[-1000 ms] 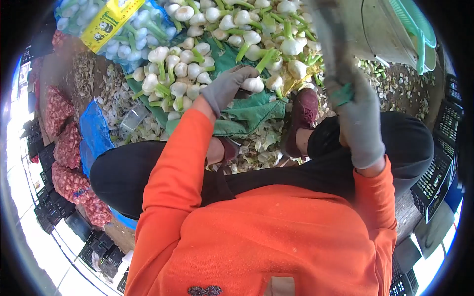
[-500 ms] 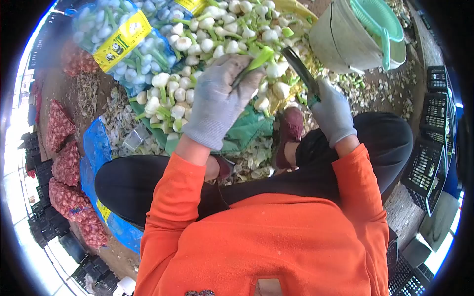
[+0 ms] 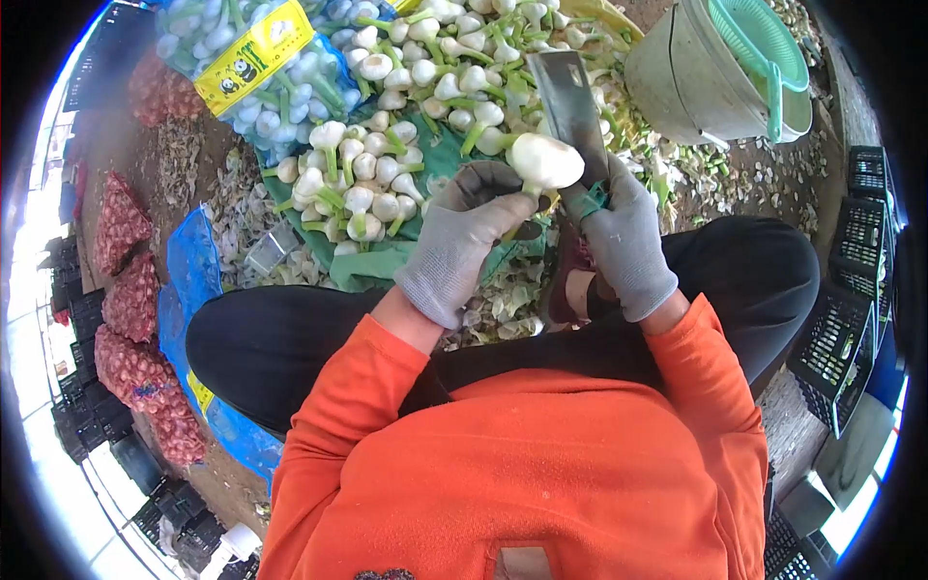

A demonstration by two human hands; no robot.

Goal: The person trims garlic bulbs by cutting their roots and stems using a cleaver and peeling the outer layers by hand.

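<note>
My left hand (image 3: 462,237), in a grey work glove, is closed on the green stem of a white garlic bulb (image 3: 548,161). The bulb sticks out to the right of my fingers, close to the blade. Gripped in my gloved right hand (image 3: 628,242) is a broad dark-bladed knife (image 3: 568,97), its blade pointing up and away from me. Green wrapping shows near its handle. Beyond my hands spreads a large heap of garlic bulbs (image 3: 425,72) with green stems. A smaller group of garlic bulbs (image 3: 360,184) lies on green cloth (image 3: 440,150), left of my hands.
A blue net bag (image 3: 333,63) full of garlic stands at upper left. The whitish bucket (image 3: 681,82) at upper right holds a green plastic strainer (image 3: 759,43). Red net sacks (image 3: 130,300) sit at left, black crates (image 3: 841,319) at right. Peelings (image 3: 507,304) litter the ground.
My left hand has come down and turned, and the garlic bulb now shows beyond its fingers. The knife has turned to show more of its broad side, closer to the left hand.
</note>
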